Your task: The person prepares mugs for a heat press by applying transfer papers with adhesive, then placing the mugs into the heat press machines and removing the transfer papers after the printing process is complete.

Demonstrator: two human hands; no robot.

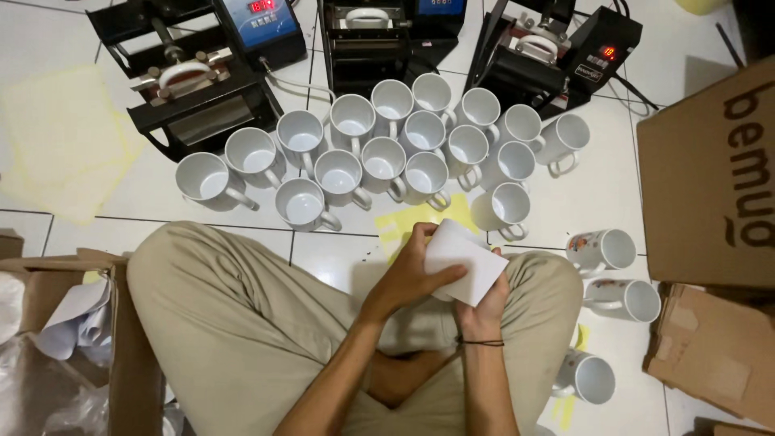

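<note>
White mugs (379,153) crowd the floor ahead, printed mugs (605,250) block the right; bare tiles (597,194) lie between.

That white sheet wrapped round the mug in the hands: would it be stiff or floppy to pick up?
Probably floppy and light: the white sheet curves round the mug under the left hand and right hand. It holds flat edges, so likely thin paper that creases easily.

the paper (464,262) in the middle of the frame is white. the cups (379,149) in the upper middle are plain white. two cups (601,250) at the right have little orange pictures. the trousers (234,323) are tan. the machines (202,73) along the top are black, and one has a blue panel (262,18). the boxes (714,178) at the right are brown. the floor (73,137) is white with yellow patches.
</note>
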